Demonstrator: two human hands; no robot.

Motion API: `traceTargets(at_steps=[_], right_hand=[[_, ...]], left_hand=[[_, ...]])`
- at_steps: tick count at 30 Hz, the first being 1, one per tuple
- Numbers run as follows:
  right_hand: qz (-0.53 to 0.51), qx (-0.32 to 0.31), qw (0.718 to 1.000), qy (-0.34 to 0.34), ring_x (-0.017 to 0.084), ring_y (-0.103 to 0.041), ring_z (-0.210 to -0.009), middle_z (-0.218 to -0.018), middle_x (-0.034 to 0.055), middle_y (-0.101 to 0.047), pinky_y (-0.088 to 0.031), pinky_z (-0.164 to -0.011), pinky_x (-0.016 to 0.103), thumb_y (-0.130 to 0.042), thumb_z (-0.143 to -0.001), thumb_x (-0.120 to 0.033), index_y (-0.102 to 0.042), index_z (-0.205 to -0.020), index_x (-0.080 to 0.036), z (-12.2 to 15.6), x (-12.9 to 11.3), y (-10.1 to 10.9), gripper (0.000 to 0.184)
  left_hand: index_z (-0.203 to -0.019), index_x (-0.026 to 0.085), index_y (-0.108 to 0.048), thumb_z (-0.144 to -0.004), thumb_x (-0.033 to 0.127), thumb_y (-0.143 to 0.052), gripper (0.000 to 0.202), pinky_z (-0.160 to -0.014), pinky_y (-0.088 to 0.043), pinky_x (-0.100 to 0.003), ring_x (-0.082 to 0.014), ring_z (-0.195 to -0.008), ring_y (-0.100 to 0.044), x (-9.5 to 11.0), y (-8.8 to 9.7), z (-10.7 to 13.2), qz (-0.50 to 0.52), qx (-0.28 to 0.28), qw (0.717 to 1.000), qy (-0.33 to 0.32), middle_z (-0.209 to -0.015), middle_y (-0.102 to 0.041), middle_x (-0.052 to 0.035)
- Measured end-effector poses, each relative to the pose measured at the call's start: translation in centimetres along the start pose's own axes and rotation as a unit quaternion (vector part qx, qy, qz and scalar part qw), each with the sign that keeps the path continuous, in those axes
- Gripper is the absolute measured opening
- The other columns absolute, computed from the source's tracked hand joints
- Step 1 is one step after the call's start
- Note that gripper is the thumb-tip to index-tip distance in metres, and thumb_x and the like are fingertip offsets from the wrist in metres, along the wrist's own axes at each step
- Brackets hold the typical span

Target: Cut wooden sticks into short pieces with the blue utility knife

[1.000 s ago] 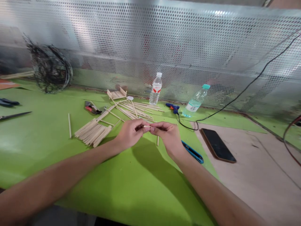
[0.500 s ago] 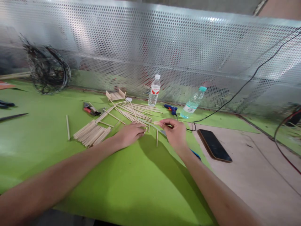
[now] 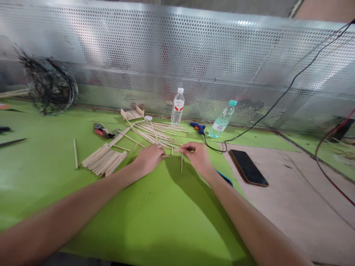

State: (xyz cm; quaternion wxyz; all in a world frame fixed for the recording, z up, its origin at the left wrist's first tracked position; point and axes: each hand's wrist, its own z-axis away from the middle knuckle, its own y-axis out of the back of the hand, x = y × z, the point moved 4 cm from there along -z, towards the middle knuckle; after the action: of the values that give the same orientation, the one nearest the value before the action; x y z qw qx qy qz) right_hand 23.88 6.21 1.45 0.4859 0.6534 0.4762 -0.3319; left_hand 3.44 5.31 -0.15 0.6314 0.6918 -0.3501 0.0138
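My right hand point(image 3: 197, 158) is closed in a pinch on a short piece of wooden stick point(image 3: 176, 150), which points left from the fingertips. To its left, my left hand point(image 3: 149, 159) rests low over the green table with curled fingers. A small stick end point(image 3: 168, 156) pokes out at its fingertips; the rest is hidden. Between the hands a short stick point(image 3: 171, 151) lies on the table, and another stick point(image 3: 181, 163) lies just below the right fingertips. Loose long sticks point(image 3: 158, 129) spread out behind the hands. A bundle of sticks point(image 3: 104, 160) lies left of my left hand.
Behind stand a water bottle point(image 3: 178, 107) and a green-capped bottle point(image 3: 222, 120), with a blue glue gun point(image 3: 198, 128) between them. Pliers point(image 3: 103, 131) and a small stick structure point(image 3: 133, 113) are at left. A phone point(image 3: 248, 168) lies at right. Perforated metal point(image 3: 133, 55) closes the back.
My right hand has come closer to the left one, bringing its stick piece over the short stick on the table. The whole view has shifted slightly.
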Motion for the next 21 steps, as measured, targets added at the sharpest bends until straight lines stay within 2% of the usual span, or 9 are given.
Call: traceTargets(at_steps=[3,6,11,16,21], right_hand=[[-0.036,-0.042,0.998,-0.017,0.019,-0.067,-0.066,-0.073,0.0063,-0.076,-0.053,-0.065,0.033,-0.08,-0.064,-0.036,-0.077,-0.075,-0.018,0.2,0.4,-1.3,0.022],[-0.067,-0.078,0.994,-0.03,0.019,-0.066,-0.063,-0.071,0.0056,-0.075,-0.054,-0.064,0.033,-0.082,-0.06,-0.04,-0.077,-0.075,-0.018,0.5,0.6,-2.1,0.027],[-0.091,-0.088,0.991,-0.04,0.018,-0.066,-0.064,-0.072,0.0044,-0.075,-0.055,-0.066,0.033,-0.084,-0.059,-0.038,-0.077,-0.074,-0.018,0.7,0.3,-2.0,0.026],[-0.101,-0.08,0.991,-0.045,0.018,-0.066,-0.064,-0.071,0.0041,-0.075,-0.054,-0.066,0.033,-0.085,-0.058,-0.034,-0.078,-0.073,-0.019,0.9,-0.2,-1.8,0.023],[-0.128,-0.071,0.988,-0.055,0.016,-0.064,-0.062,-0.068,0.0029,-0.074,-0.054,-0.064,0.031,-0.087,-0.058,-0.034,-0.077,-0.072,-0.019,1.0,-0.5,-1.7,0.023]], left_hand=[[-0.085,0.018,-0.073,-0.093,0.017,-0.051,0.023,-0.074,-0.05,-0.039,-0.0274,-0.086,-0.064,-0.1,-0.1,0.0,0.014,0.016,1.0,0.022,-0.091,-0.069,-0.0118],[-0.088,0.019,-0.071,-0.096,0.023,-0.05,0.022,-0.07,-0.047,-0.036,-0.0232,-0.075,-0.063,0.2,0.5,0.3,0.05,0.028,0.998,0.027,-0.085,-0.07,-0.0086],[-0.088,0.02,-0.071,-0.096,0.028,-0.053,0.021,-0.065,-0.044,-0.03,-0.0172,-0.065,-0.062,1.4,1.2,0.9,0.13,0.031,0.991,0.018,-0.078,-0.072,-0.0019],[-0.09,0.019,-0.07,-0.096,0.037,-0.056,0.024,-0.063,-0.046,-0.028,-0.0181,-0.07,-0.067,1.3,0.9,1.0,0.23,0.032,0.972,0.036,-0.081,-0.074,-0.0029],[-0.095,0.018,-0.073,-0.092,0.046,-0.061,0.03,-0.064,-0.053,-0.027,-0.0179,-0.076,-0.071,0.6,0.4,0.8,0.341,0.027,0.938,0.055,-0.085,-0.076,-0.0048]])
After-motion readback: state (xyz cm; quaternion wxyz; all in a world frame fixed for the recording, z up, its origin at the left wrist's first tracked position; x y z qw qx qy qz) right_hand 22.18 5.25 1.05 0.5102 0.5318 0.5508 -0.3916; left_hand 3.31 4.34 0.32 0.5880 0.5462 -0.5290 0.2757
